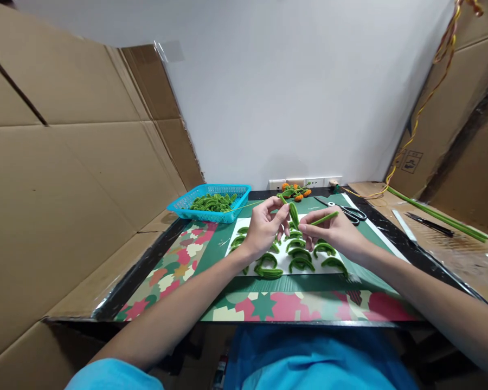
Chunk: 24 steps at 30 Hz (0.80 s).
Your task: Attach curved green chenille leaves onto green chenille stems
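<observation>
My left hand [268,225] is closed, thumb and fingers pinching a green fuzzy pipe-cleaner leaf [294,214] above the table. Close by on its right, my right hand [329,233] is also closed in a pinch at the leaf's lower end. A straight green pipe-cleaner stem [325,219] sticks out to the right from its fingers. Whether stem and leaf are joined is hidden by the fingertips. Beneath both hands lies a white sheet [319,266] bearing rows of curved green pipe-cleaner pieces [301,264]. A thin yellowish strand runs left from my left hand.
A blue basket [228,218] of green pieces [213,202] stands at the back left. Orange-and-green pipe-cleaner flowers [296,193] and scissors [353,213] lie behind the hands. Farther right are a dark pointed tool [431,225] and long green stems [439,214]. Cardboard walls [85,162] flank the table.
</observation>
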### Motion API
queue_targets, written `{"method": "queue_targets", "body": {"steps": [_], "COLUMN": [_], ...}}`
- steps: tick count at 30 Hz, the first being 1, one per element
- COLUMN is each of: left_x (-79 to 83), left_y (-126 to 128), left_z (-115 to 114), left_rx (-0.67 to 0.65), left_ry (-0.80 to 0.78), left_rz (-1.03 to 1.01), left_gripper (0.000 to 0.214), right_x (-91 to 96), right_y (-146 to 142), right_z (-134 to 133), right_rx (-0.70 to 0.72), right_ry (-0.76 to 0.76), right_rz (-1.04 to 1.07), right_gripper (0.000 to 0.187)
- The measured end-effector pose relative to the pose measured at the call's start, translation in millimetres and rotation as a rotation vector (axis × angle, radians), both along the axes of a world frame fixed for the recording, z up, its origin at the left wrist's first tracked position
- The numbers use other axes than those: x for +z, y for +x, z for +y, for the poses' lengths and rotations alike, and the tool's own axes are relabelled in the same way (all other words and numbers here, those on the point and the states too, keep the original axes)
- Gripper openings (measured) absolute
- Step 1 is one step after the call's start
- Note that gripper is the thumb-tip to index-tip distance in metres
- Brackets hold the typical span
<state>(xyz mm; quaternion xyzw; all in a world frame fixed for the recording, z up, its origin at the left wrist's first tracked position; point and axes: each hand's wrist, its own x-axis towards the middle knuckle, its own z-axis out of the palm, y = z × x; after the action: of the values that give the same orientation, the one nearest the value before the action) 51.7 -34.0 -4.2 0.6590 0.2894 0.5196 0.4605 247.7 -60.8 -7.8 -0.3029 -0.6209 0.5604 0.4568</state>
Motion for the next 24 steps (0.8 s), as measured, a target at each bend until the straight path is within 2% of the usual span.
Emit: {"method": "queue_targets", "body": {"steps": [3, 7, 10, 15, 20, 24], "left_x": [-2.9, -7.2, -8.8, -9.2, -12.4, -12.7], "left_y": [4, 8, 9, 10, 9, 8], "left_z": [-5, -10, -12, -11, -9, -11], "left_rx": [-0.030, -0.005, -0.002, -0.016, 0.011, -0.008], "left_ry": [0.011, 0.062, 0.050, 0.039, 0.067, 0.047], "left_rz": [0.007, 0.008, -0.016, -0.035, -0.001, 0.054], "left_gripper": [0.044, 0.041, 0.040, 0.039, 0.036, 0.036], "right_x": [-0.6, -2.2, -2.0, -1.6, -5.8, -5.4], "right_y": [-4, -5, -4, -2, -1, 1], "right_z": [-4, -6, -7, -5, -5, -9], "right_rx": [0.040, 0.018, -0.044, -0.153, -0.151, -0.279], "right_ry": [0.024, 0.029, 0.035, 0.136, 0.182, 0.310], "right_rz": [-0.039, -0.043, 0.012, 0.078, -0.024, -0.105], "right_gripper": [0.042, 0.042, 0.040, 0.032, 0.034, 0.032]}}
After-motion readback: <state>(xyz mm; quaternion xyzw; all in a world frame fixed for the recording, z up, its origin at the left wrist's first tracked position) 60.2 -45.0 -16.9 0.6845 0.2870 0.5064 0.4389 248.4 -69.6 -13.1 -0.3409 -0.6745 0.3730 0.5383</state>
